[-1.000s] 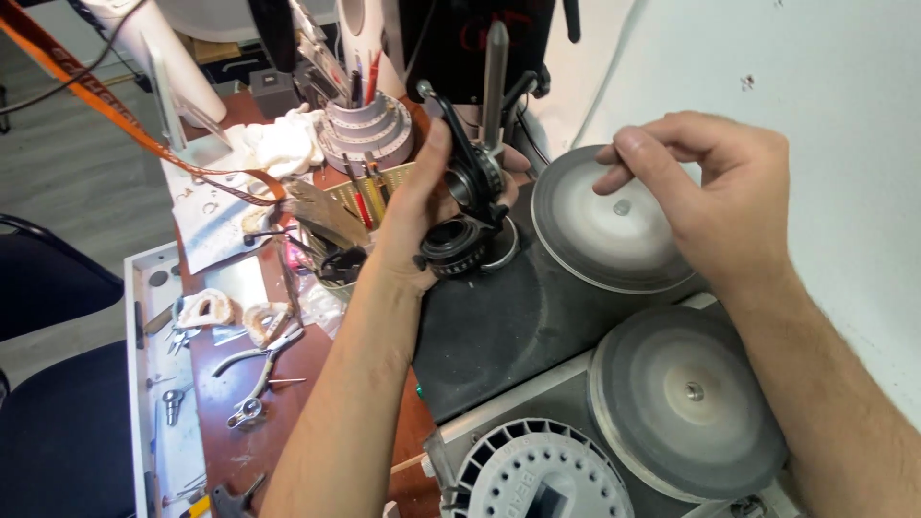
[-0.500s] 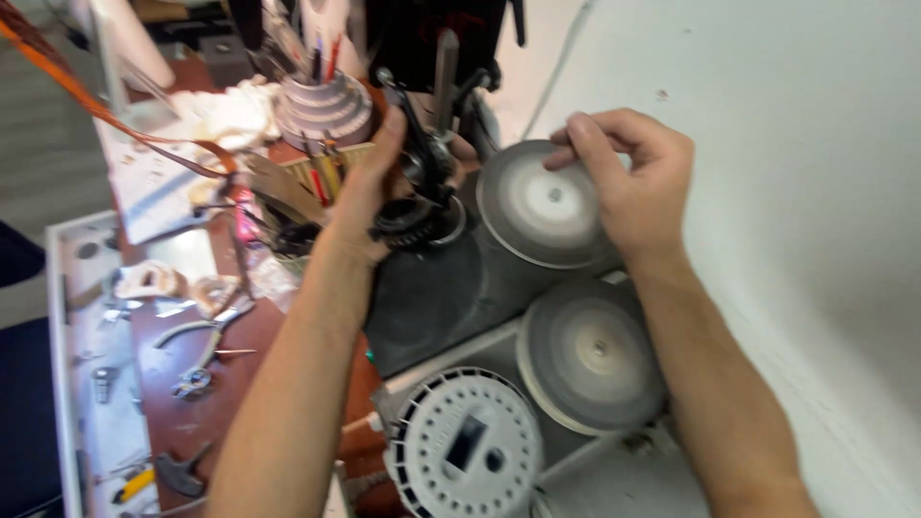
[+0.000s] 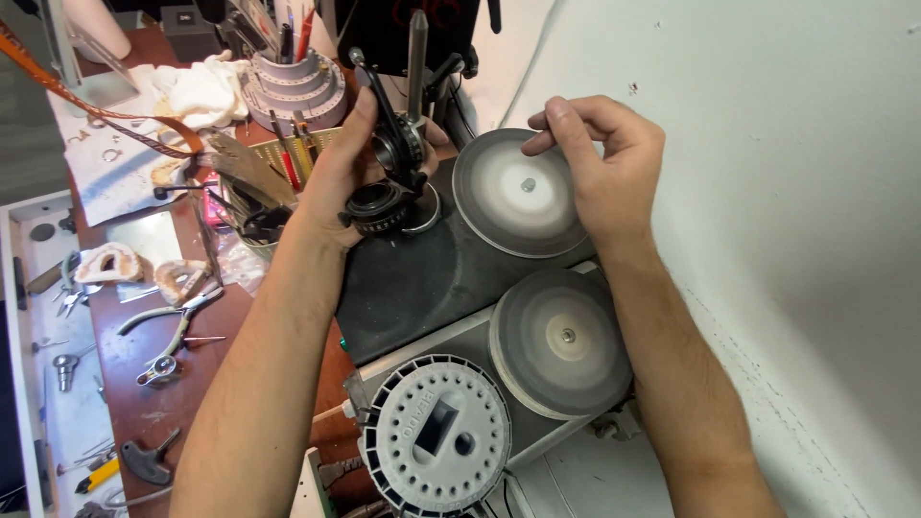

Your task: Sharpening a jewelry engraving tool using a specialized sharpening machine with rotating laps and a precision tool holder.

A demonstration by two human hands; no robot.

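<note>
Starting nearest the camera, a white perforated plastic reel [image 3: 437, 436] lies flat at the front edge of a grey machine housing [image 3: 451, 350], with a rectangular slot and a round hole near its middle. Just beyond it to the right sits the nearer grey lapping disc [image 3: 560, 341], horizontal, with a small metal nut at its centre, untouched by either hand. On the brown bench [image 3: 144, 369] to the left lie pliers [image 3: 173, 326], a small black-handled tool [image 3: 147, 460] and two pale stone-like pieces, all well apart from the hands.

Farther back a dark flat plate [image 3: 432, 273] carries a black metal holding fixture [image 3: 393, 182] with a knurled ring at its base and an upright post. The left hand [image 3: 345, 173] is wrapped around this fixture from the left, thumb and fingers closed on its arm and ring, seemingly to keep it steady on the plate; whatever small piece the fixture may clamp is too small to tell.

Beside it lies the farther lapping disc [image 3: 518, 192], pale toward the middle, also flat. The right hand [image 3: 604, 168] rests over its far right rim, fingers [image 3: 552, 125] curled and bent together, the tips pressing down near the disc's upper edge. They look pinched rather than spread, but I cannot tell whether anything is held between them.

Beyond these stand a tiered grey tool holder [image 3: 293, 86] bristling with pens and burs, a crumpled white cloth [image 3: 197, 91], and an orange strap [image 3: 96, 105] crossing the bench.
</note>
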